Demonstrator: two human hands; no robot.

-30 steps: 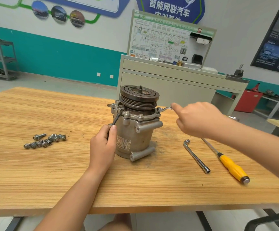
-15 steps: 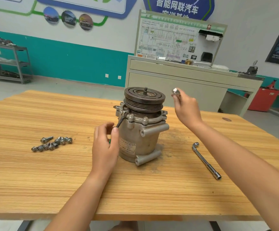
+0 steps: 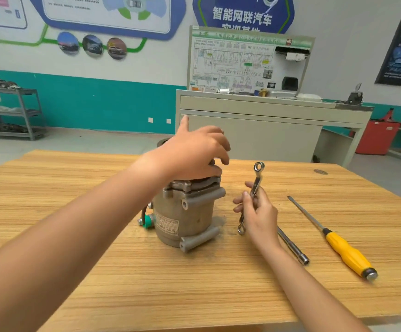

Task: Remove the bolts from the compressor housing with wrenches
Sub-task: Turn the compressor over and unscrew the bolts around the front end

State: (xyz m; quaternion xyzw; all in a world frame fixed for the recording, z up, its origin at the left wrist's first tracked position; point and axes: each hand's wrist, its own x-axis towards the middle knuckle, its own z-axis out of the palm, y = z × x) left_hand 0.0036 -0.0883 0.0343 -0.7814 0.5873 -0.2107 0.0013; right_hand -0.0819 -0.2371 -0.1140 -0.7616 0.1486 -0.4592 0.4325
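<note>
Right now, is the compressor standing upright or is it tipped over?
Upright: the compressor stands on its end on the table, and the left hand holds its top.

The compressor [image 3: 185, 216] stands on the table [image 3: 63, 183]; right of it come wrench [image 3: 257, 180], socket bar [image 3: 293, 248], then screwdriver [image 3: 345, 250].

My left hand [image 3: 194, 152] hides the top of the compressor [image 3: 185, 216], and my right hand [image 3: 258, 212] covers the middle of the wrench [image 3: 257, 179].

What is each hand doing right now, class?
Left hand: fingers curled over the top of the compressor.
Right hand: gripping the wrench, held upright.
</note>
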